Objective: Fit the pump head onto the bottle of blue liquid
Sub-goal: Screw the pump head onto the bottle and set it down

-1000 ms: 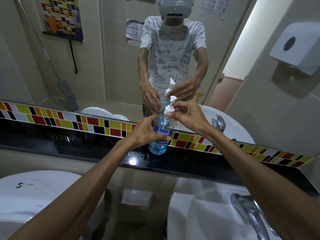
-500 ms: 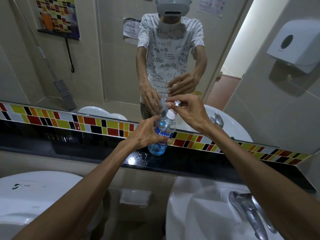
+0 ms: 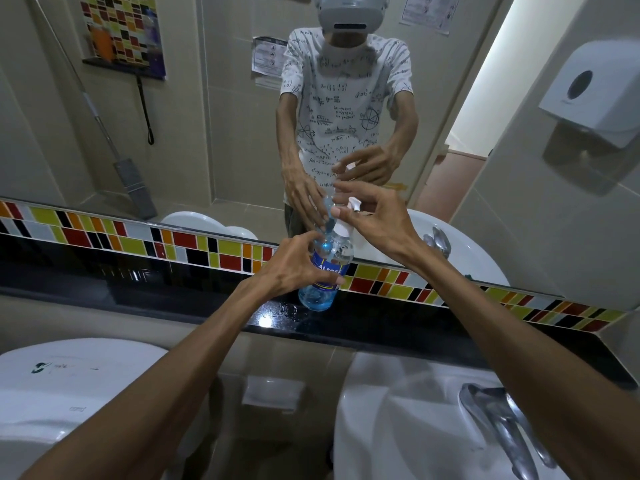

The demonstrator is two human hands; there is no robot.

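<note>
A clear bottle of blue liquid (image 3: 320, 294) with a blue label stands upright on the black stone ledge (image 3: 398, 327) in front of the mirror. My left hand (image 3: 294, 268) wraps around its middle. The white pump head (image 3: 346, 225) sits on the bottle's neck, its nozzle pointing up and right. My right hand (image 3: 377, 220) pinches the pump head from the right with thumb and fingertips. The mirror repeats both hands and the bottle.
A white washbasin (image 3: 398, 420) with a chrome tap (image 3: 502, 431) lies below the ledge at the right. A white toilet cistern lid (image 3: 69, 386) is at lower left. A paper dispenser (image 3: 595, 95) hangs on the right wall. Water drops (image 3: 287, 310) dot the ledge.
My right hand has shifted its fingers around the pump head, which sits lower on the neck than a second ago. The bottle and my left hand stay in place.
</note>
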